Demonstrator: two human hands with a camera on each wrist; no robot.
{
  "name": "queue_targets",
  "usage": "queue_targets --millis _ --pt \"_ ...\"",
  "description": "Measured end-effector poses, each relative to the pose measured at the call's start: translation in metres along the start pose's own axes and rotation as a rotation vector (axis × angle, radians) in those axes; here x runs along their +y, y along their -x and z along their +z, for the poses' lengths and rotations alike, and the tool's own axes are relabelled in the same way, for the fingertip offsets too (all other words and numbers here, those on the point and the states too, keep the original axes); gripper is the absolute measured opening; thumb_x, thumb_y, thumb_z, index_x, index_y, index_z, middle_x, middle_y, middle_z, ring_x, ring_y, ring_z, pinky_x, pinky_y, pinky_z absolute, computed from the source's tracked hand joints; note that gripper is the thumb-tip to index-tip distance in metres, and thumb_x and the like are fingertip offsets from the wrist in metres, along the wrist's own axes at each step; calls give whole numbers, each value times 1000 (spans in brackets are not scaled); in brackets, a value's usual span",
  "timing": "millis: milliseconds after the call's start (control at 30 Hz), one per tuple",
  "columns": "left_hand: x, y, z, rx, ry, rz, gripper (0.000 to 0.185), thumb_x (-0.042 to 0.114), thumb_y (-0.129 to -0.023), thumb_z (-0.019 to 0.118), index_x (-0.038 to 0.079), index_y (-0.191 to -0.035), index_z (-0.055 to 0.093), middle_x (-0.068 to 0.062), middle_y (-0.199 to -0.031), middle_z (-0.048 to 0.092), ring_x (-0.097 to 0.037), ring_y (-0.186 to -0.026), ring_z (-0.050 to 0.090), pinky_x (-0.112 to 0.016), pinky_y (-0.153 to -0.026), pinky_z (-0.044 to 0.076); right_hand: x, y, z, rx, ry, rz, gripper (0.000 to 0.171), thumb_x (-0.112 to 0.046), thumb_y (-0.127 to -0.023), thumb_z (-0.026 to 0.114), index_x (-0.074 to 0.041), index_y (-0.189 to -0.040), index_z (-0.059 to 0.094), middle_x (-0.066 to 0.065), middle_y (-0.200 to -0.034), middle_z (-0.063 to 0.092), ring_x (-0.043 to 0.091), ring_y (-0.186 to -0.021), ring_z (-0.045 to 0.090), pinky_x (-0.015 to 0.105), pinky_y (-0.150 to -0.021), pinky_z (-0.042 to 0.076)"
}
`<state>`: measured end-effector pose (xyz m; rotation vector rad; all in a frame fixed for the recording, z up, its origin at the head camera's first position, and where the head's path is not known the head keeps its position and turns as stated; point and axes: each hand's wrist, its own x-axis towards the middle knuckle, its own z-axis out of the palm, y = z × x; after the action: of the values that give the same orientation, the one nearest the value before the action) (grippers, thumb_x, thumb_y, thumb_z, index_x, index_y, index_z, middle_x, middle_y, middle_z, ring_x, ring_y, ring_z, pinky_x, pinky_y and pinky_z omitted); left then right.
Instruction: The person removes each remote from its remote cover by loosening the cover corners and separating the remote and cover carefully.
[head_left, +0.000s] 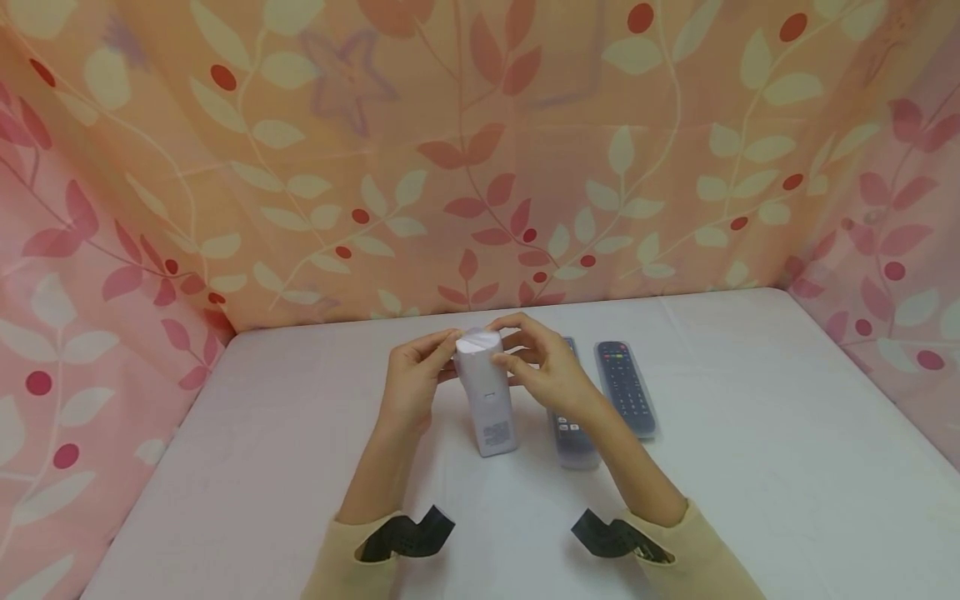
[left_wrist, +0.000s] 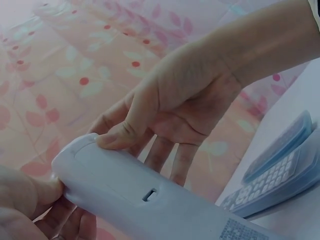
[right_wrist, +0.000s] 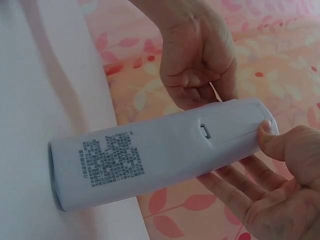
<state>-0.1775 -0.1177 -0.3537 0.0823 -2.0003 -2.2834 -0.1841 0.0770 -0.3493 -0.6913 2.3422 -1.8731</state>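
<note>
White plastic, long and round-edged, makes up the remote control [head_left: 491, 404] held between the two hands at the middle of the white-covered desk [head_left: 262, 483]. It stands leaning, its back turned to the near side and its lower end down at the desk. Low on that back sits a printed block of tiny dark characters [right_wrist: 112, 159], too blurred to read in any view; no brand can be made out. Above it, a small dark latch slot [right_wrist: 206, 131] marks the edge of the battery cover [right_wrist: 235, 122].

The left hand [head_left: 411, 379] pinches the upper left edge, thumb against the side. The right hand [head_left: 551, 371] grips the upper right, its thumb pressed on the back near the top, its other fingers behind.

To the right on the desk lie two more remotes. The nearer one, a dark blue-grey remote in a clear sleeve [head_left: 576, 450], is partly covered by the right hand and forearm; pale keys show near its lower end. Farther right, a dark button-covered remote in a clear cover [head_left: 626, 387] has a red key at the top and a short row of coloured ones; its key lettering is too small to read.
</note>
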Motion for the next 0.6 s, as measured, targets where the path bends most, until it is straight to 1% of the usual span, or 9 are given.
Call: queue_targets --millis 167,333,500,600 --pt "0 1 4 32 -2 29 26 3 -102 67 -15 -120 71 1 -90 76 -6 -70 68 -21 -70 59 0 0 1 8 0 0 34 -4 -102 67 -5 -135 59 25 -122 68 37 -102 74 49 -83 65" --pt "-1 3 6 37 -3 38 26 6 -102 69 -13 -118 73 3 -90 75 -6 -73 68 -21 -71 60 2 0 2 28 3 -12 35 -4 -101 68 -5 -135 59 25 -120 68 37 -101 74 48 -81 66" --pt "2 4 5 30 -48 28 24 10 -102 69 -9 -117 75 3 -90 73 -9 -73 66 -22 -71 60 3 1 2 41 -4 -1 35 -6 -101 68 -5 -136 59 25 -122 68 36 -101 73 48 -81 66" --pt "7 6 4 13 -99 23 24 12 -100 72 -5 -117 76 -2 -97 74 -13 -78 68 -24 -74 62 2 1 3 45 6 17 35 -8 -102 67 -7 -136 59 25 -124 67 37 -102 72 49 -83 65"
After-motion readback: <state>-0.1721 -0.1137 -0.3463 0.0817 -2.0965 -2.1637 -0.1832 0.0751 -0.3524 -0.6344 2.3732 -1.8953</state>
